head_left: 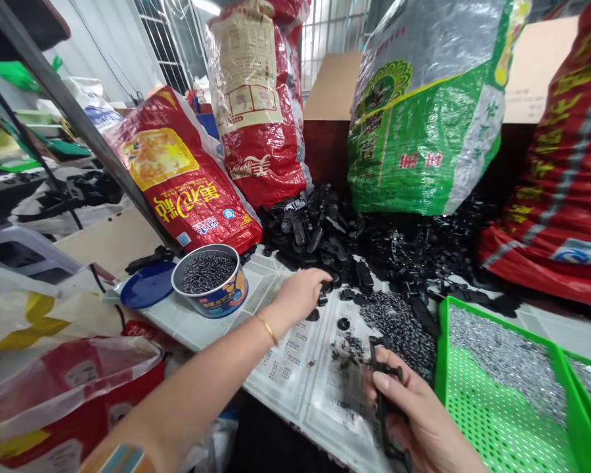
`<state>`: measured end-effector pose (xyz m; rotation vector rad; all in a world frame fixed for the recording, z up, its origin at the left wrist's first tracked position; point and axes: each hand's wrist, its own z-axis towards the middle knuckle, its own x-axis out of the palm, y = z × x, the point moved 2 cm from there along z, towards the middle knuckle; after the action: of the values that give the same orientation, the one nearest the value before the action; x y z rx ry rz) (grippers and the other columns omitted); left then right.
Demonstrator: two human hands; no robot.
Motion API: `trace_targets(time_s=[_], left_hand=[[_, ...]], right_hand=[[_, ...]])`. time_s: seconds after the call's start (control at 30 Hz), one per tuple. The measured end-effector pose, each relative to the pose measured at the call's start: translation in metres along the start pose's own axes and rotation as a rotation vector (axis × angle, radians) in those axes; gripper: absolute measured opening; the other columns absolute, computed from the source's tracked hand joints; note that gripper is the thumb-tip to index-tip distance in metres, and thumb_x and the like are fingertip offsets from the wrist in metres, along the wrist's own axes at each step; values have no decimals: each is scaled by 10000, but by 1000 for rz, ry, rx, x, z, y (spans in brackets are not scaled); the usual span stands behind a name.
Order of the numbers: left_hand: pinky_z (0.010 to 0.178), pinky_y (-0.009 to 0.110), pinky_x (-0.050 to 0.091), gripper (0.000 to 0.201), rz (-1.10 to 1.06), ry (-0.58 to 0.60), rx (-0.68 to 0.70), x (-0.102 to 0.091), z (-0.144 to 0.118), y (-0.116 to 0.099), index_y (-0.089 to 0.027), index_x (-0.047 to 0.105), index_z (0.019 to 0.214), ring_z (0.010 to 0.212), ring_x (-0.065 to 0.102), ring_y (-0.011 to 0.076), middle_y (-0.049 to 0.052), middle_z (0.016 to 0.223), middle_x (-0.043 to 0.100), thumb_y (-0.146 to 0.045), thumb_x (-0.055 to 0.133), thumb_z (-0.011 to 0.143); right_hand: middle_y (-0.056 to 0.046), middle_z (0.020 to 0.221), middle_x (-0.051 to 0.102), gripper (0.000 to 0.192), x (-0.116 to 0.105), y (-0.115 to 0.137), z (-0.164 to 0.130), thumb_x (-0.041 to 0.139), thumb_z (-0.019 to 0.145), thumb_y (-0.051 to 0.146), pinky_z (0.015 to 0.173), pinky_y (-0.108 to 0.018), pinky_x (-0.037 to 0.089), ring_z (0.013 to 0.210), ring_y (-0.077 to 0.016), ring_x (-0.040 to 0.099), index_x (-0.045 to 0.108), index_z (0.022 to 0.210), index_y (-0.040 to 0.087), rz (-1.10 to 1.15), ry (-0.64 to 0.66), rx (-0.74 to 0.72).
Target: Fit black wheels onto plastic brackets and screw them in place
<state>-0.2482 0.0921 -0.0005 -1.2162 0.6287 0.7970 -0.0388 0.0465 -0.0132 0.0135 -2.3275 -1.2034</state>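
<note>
My right hand [404, 401] is closed around a long, thin black plastic part [388, 420] with small side arms, holding it above the front of the table. My left hand [303, 293] stretches across the table, its fingers curled down among small black plastic pieces [322, 299] at the near edge of a heap of black plastic parts [320, 230]. The fingertips press together there, and what lies between them is hidden. Between the hands, a black ring [343, 323] lies on the pale patterned tabletop [295, 374]. Beside my right hand spreads a pile of tiny black pieces [398, 328].
A tub [221, 295] full of tiny black pieces stands left, beside its blue lid [148, 284]. Green baskets [502, 394] with shiny small pieces sit right. Tall red sacks [263, 98] and a green sack [423, 131] line the back. A metal pole [83, 118] slants at left.
</note>
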Motion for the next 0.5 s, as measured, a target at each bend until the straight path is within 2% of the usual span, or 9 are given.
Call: trace_targets(time_s=[0.1,0.27,0.4,0.5], left_hand=[[916,350,351,279,96,110,89,5,28,14,-195,606,993,1010,502,208,71,1046,611,-87,425,811],[945,419,297,190,200,189,128,10,40,22,-160,588,886,1016,458,252,116,979,566,-85,443,789],[974,414,269,227,124,161,58,3,40,29,-165,555,846,1041,442,265,101,972,555,-46,566,652],[951,422,292,253,-54,68,-67,-6,35,31,-183,528,876,999,470,264,82,926,562,-108,600,645]], right_hand=[[22,583,548,339,-3,-9,-5,791,570,313,542,-177,391,553,-89,480,608,834,204,0,-30,40],[31,558,503,326,-11,-14,-9,804,534,351,506,-165,357,522,-70,424,644,764,185,-18,-20,15],[29,561,521,359,-12,-12,-8,797,539,357,484,-175,350,515,-78,444,662,834,204,-44,-66,0],[35,577,539,384,-7,-8,-7,797,529,357,496,-187,376,518,-86,462,661,861,222,-100,-123,-8]])
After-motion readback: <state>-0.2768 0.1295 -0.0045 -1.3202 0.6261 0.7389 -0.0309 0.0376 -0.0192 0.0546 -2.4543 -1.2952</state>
